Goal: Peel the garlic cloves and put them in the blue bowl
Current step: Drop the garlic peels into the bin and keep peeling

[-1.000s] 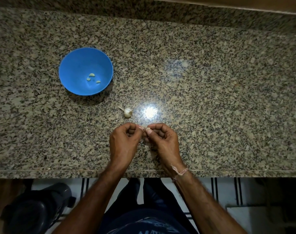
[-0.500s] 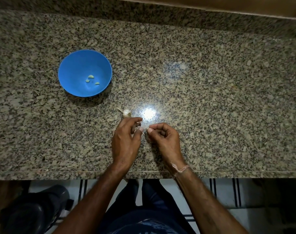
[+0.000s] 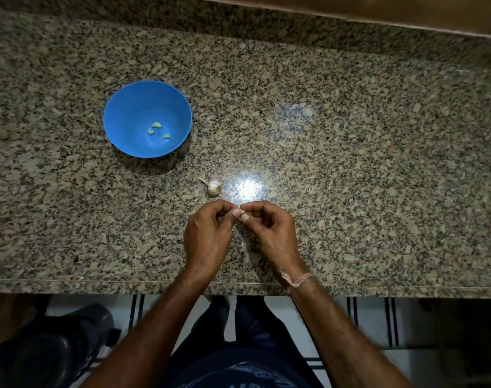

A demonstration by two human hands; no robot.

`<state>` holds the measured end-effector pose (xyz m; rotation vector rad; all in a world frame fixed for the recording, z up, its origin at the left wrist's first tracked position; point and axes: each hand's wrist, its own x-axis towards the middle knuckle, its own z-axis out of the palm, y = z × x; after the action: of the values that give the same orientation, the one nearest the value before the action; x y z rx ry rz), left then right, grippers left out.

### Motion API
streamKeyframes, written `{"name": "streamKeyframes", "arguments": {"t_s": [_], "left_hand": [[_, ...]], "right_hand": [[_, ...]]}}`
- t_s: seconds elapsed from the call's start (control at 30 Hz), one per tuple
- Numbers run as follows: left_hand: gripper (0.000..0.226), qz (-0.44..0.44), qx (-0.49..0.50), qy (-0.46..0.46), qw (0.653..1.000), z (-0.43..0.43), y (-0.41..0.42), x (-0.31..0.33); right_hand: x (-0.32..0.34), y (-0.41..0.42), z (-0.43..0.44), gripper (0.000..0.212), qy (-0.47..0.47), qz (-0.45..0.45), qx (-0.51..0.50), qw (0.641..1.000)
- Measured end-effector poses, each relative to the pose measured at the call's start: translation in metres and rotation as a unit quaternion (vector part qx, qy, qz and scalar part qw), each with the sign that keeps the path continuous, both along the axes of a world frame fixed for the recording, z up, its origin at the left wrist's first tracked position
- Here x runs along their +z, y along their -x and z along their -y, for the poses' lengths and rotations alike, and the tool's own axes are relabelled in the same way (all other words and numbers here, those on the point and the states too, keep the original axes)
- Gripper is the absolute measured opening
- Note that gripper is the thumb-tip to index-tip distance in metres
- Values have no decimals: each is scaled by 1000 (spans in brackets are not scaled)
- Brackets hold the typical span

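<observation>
Head view: left hand [image 3: 208, 236] and right hand [image 3: 272, 233] pinch a garlic clove [image 3: 241, 211]; garlic bulb [image 3: 214, 187] stem points ten o'clock

This is a home kitchen. A speckled granite counter [image 3: 350, 152] fills most of the view, polished enough to throw back a bright glare of an overhead light, with a raised granite strip along its far side and a wooden ledge [image 3: 406, 15] beyond that. On the counter stand a blue bowl [image 3: 126, 113] holding three peeled cloves [image 3: 156, 125], and near it a garlic bulb [image 3: 214, 187]: food being prepared by hand. Below the counter's near edge the floor [image 3: 373, 320] is pale tile with dark stripes, and a dark rounded container [image 3: 51, 348] stands there at the left. The light is dim, domestic rather than commercial.
</observation>
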<state>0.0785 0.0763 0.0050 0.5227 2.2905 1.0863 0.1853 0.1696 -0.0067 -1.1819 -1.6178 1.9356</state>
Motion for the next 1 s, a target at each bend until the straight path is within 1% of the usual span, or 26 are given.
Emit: {"name": "streamKeyframes", "arguments": {"t_s": [0.1, 0.17, 0.2, 0.27, 0.3, 0.4, 0.47, 0.7, 0.87, 0.97, 1.0], "left_hand": [[17, -12, -5, 11, 1000, -1, -1, 0], [12, -22, -10, 0, 1000, -1, -1, -2], [17, -28, -18, -13, 999, 0, -1, -3], [33, -45, -49, -40, 997, 2, -1, -6], [34, -54, -62, -49, 995, 2, -2, -6], [15, -91, -72, -50, 992, 2, -3, -5], [8, -100, -61, -46, 992, 2, -2, -5], [6, -100, -42, -47, 993, 8, 0, -5], [7, -122, -41, -44, 991, 7, 0, 0], [6, -96, -13, -37, 995, 6, -2, -1], [9, -79, 0, -29, 996, 6, -2, -3]], "right_hand": [[-3, 1, -1, 9, -29, 17, -3, 999], [-5, 1, -2, 7, -43, 29, -14, 999], [-7, 0, -3, 6, -46, 35, -17, 998], [-9, -1, -3, 5, -42, 41, -21, 998], [-10, -1, -4, 5, -39, 42, -21, 998], [-10, 0, -4, 5, -33, 43, -14, 998], [-8, 1, -3, 7, -41, 47, -5, 998], [-7, 5, 2, 8, -60, 49, 2, 997], [-7, 3, 2, 9, -61, 59, -5, 996], [-8, 3, 2, 10, -62, 61, -20, 996], [-9, 2, 1, 10, -62, 64, -27, 996]]}}
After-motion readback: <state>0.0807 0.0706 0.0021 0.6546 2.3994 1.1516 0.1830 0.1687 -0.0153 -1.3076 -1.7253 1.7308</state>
